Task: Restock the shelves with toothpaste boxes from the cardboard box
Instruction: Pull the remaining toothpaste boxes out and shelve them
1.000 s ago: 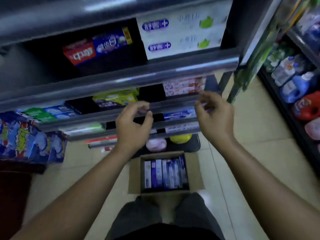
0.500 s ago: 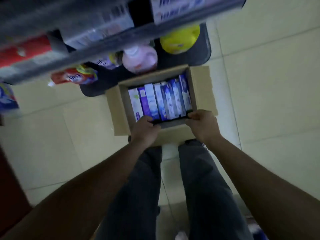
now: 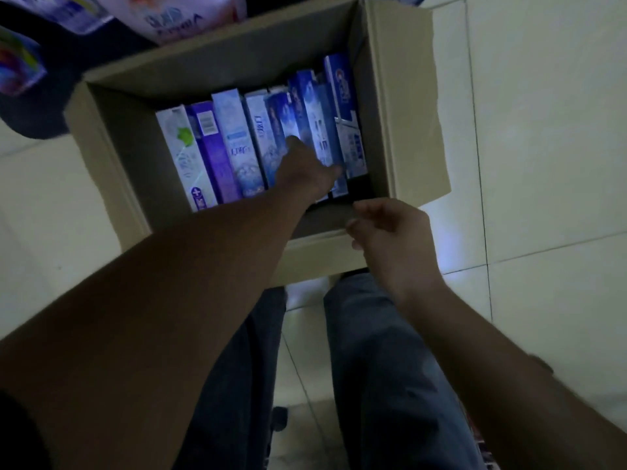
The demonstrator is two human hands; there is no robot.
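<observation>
An open cardboard box [image 3: 407, 106] sits on the tiled floor in front of my legs. Several toothpaste boxes [image 3: 234, 147] stand on edge inside it, white and green at the left, blue and purple across the rest. My left hand [image 3: 305, 167] reaches down into the row right of centre. Its thumb lies on a blue toothpaste box [image 3: 281, 117] and its fingers dig in on that box's right side, pinching it. My right hand [image 3: 390, 232] hovers at the box's near rim with loosely curled fingers, holding nothing.
A dark shelf base [image 3: 44, 106] with packaged goods [image 3: 183, 15] lies just beyond the box at the top left. Pale floor tiles [image 3: 543, 130] spread to the right and left. My jeans-clad legs [image 3: 373, 368] stand right behind the box.
I have leaned down from the shelves to the box. Both hands held its near rim half a second ago. Now my left hand is inside among the toothpaste boxes and my right has lifted off the rim.
</observation>
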